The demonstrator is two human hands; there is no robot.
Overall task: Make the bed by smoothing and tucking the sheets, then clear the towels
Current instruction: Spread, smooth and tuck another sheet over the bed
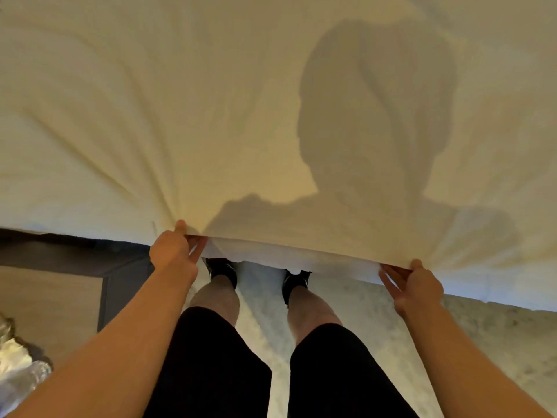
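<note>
One sheet (211,116), cream-white, fills the view from 9 o'clock through 12 to 3 o'clock. Its near edge runs across the frame just below centre, lifted clear of the floor between two grips.

Two hands in view. The left hand (173,253), at about 7 o'clock from centre, pinches the sheet edge: thumb on top of the cloth, fingers (197,251) beneath it. Creases fan outward from this point toward 10 and 11 o'clock. The right hand (417,286), at about 4 o'clock, pinches the same edge likewise, thumb above, fingers (391,280) extended below the hem. Both forearms are bare.

One shadow (376,122) of a head and shoulders lies on the sheet, toward 1 o'clock.

Two legs and two dark shoes (221,271) stand at 6 o'clock, directly under the raised edge, on a pale rug (482,327). One pair of black shorts (211,357) shows at the bottom.

At 8 o'clock, one dark border strip (75,251) runs beneath the sheet edge. At the far left bottom corner lies a white crumpled bundle (15,366); whether it is a towel cannot be told.
</note>
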